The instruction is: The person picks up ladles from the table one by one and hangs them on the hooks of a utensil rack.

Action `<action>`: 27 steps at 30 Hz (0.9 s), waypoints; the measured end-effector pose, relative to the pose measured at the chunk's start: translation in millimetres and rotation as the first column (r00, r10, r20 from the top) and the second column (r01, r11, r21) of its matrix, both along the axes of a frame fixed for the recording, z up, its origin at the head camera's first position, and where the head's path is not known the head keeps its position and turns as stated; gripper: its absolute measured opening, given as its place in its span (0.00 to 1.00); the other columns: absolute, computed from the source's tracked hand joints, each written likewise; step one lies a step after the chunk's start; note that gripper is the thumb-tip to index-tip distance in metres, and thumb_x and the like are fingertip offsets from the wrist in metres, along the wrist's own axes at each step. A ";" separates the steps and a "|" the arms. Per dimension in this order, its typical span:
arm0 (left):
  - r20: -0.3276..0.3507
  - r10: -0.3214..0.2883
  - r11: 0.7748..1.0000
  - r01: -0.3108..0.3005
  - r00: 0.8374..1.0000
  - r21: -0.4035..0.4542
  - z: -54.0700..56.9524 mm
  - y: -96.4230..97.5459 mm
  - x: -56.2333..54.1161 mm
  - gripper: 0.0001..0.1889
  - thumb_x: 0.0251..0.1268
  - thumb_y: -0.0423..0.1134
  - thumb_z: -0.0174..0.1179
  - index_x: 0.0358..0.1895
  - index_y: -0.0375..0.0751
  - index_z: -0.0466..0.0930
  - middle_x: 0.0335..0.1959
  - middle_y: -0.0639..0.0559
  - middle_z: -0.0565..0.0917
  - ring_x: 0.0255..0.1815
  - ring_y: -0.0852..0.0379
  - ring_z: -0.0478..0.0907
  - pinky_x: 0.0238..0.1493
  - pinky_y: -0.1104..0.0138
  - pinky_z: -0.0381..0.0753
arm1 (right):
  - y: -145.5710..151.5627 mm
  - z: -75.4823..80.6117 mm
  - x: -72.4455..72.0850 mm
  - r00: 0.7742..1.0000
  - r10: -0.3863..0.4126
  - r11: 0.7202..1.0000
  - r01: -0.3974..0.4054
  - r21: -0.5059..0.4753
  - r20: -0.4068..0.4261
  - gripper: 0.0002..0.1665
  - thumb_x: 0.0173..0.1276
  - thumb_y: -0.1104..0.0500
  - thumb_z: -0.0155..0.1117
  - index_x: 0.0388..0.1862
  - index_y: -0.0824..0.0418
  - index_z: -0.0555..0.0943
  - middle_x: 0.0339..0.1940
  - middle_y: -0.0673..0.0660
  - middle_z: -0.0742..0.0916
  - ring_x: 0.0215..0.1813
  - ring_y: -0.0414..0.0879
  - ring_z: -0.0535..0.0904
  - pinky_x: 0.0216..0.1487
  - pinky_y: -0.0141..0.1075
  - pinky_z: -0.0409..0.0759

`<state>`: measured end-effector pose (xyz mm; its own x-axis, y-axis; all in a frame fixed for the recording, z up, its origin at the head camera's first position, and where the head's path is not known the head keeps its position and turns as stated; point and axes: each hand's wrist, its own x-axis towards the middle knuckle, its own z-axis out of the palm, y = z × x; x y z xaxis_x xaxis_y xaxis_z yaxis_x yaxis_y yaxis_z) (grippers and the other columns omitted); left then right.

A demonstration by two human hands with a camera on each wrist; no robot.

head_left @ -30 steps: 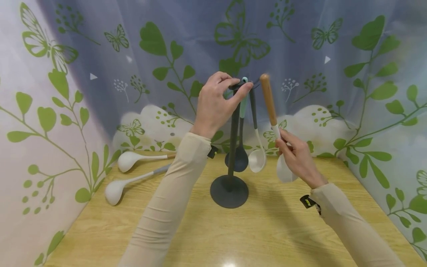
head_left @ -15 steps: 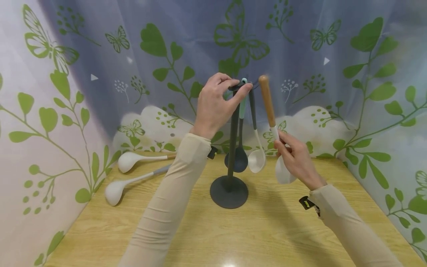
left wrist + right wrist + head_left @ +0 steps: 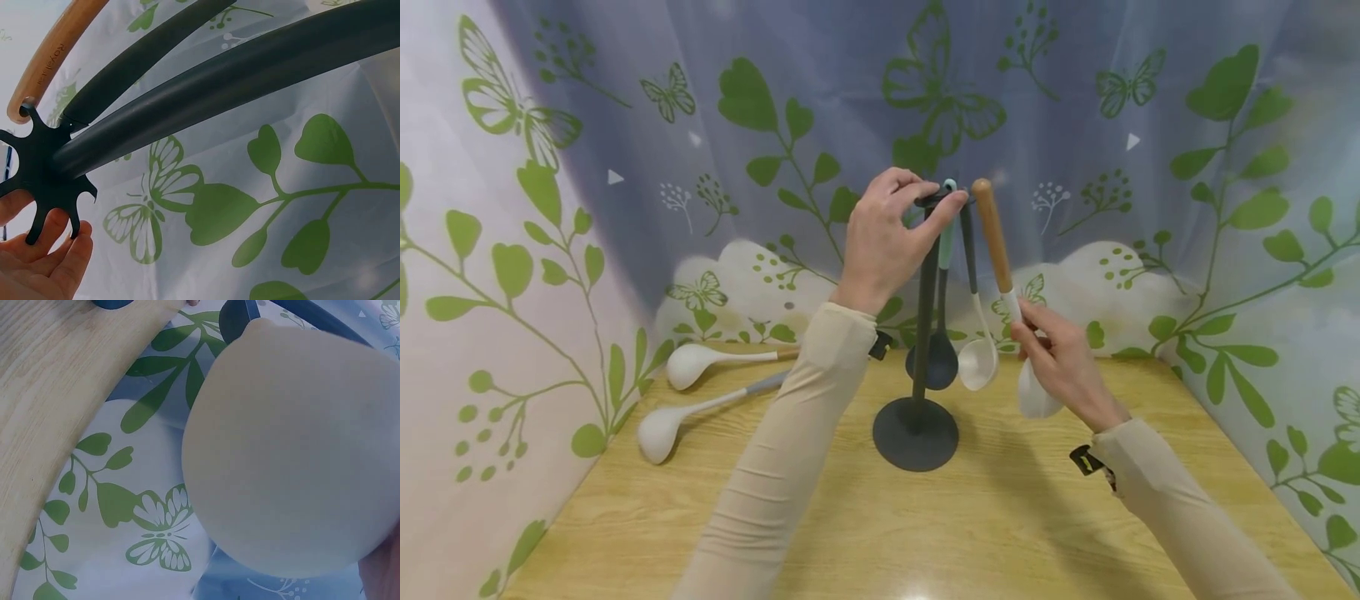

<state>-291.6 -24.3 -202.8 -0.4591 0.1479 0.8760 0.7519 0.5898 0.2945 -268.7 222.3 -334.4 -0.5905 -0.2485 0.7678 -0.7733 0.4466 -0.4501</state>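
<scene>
My left hand (image 3: 883, 237) pinches the hooked top of a dark utensil stand (image 3: 916, 433), with the thumb at its near side. In the left wrist view its fingers reach between the curved arms of the hook rack (image 3: 39, 159). My right hand (image 3: 1063, 358) grips the white neck of a ladle with a wooden handle (image 3: 996, 237), handle end up. That end overlaps a hook tip in the left wrist view. The ladle's white bowl (image 3: 294, 450) fills much of the right wrist view. On the stand hang a dark ladle with a mint handle (image 3: 942, 358) and a white ladle with a dark handle (image 3: 977, 365).
Two more white ladles lie on the wooden table (image 3: 865, 533) at the left, one with a wooden handle end (image 3: 688, 367), the other with a grey handle (image 3: 658, 433). A patterned curtain (image 3: 820, 50) stands behind and along both sides.
My right hand has brought the wooden-handled ladle slightly left, so its handle end is closer to the rack's hooks. The left hand keeps its hold on the stand's top.
</scene>
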 end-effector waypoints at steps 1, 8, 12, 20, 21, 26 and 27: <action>-0.001 -0.001 1.000 0.001 1.000 0.001 -0.4 0.1 0.1 0.21 0.66 0.54 0.63 0.49 0.40 0.87 0.46 0.49 0.82 0.48 0.54 0.77 0.48 0.64 0.78 | -0.7 -0.3 0.3 1.000 -0.006 1.000 0.006 0.003 -0.002 0.28 0.66 0.78 0.57 0.65 0.68 0.75 0.32 0.60 0.83 0.26 0.35 0.75 0.25 0.24 0.78; -0.009 0.002 1.000 -0.002 1.000 0.004 -0.8 -0.3 -0.7 0.21 0.66 0.53 0.63 0.49 0.40 0.87 0.46 0.49 0.82 0.47 0.54 0.78 0.47 0.64 0.79 | -3.8 -0.8 1.8 0.999 -0.036 0.999 0.036 0.009 0.009 0.28 0.66 0.78 0.58 0.65 0.68 0.76 0.29 0.58 0.81 0.21 0.44 0.75 0.23 0.24 0.77; -0.016 0.001 1.000 -0.001 1.000 -0.001 -0.1 -0.9 -1.5 0.21 0.66 0.53 0.63 0.49 0.40 0.87 0.46 0.48 0.82 0.46 0.54 0.78 0.47 0.64 0.79 | -4.9 1.7 3.9 0.999 -0.037 0.999 0.037 0.024 0.022 0.28 0.67 0.75 0.60 0.65 0.64 0.76 0.30 0.55 0.81 0.20 0.42 0.75 0.21 0.24 0.77; -0.030 -0.005 1.000 0.006 1.000 0.001 0.8 -0.7 -2.4 0.20 0.66 0.53 0.63 0.49 0.40 0.87 0.45 0.48 0.82 0.46 0.54 0.78 0.47 0.64 0.78 | -6.3 0.1 3.1 0.999 -0.021 0.999 0.019 0.035 0.050 0.27 0.69 0.72 0.61 0.66 0.60 0.76 0.33 0.57 0.83 0.20 0.43 0.77 0.20 0.26 0.78; -0.032 -0.006 1.000 0.006 0.999 0.002 0.8 -0.8 -2.6 0.20 0.66 0.53 0.63 0.48 0.40 0.87 0.45 0.49 0.82 0.46 0.54 0.78 0.47 0.64 0.79 | -6.8 -0.1 2.9 0.998 -0.021 0.999 0.019 0.036 0.057 0.27 0.68 0.72 0.61 0.66 0.60 0.76 0.33 0.57 0.83 0.20 0.43 0.77 0.20 0.26 0.79; -0.030 -0.004 1.000 0.004 1.000 -0.001 0.1 -1.0 -2.7 0.20 0.66 0.53 0.63 0.49 0.40 0.87 0.45 0.49 0.82 0.46 0.55 0.78 0.47 0.64 0.79 | -10.9 -1.7 2.1 0.996 0.005 1.000 -0.006 0.016 0.084 0.28 0.67 0.73 0.62 0.65 0.61 0.77 0.34 0.60 0.85 0.26 0.37 0.78 0.20 0.27 0.79; -0.028 -0.003 1.000 0.003 1.000 -0.002 -0.1 -1.1 -2.5 0.20 0.66 0.53 0.63 0.49 0.40 0.87 0.45 0.49 0.82 0.46 0.55 0.78 0.47 0.64 0.79 | -12.1 -2.0 2.0 0.996 0.009 1.000 -0.011 0.014 0.088 0.27 0.67 0.73 0.62 0.65 0.62 0.77 0.34 0.60 0.85 0.27 0.36 0.78 0.20 0.28 0.80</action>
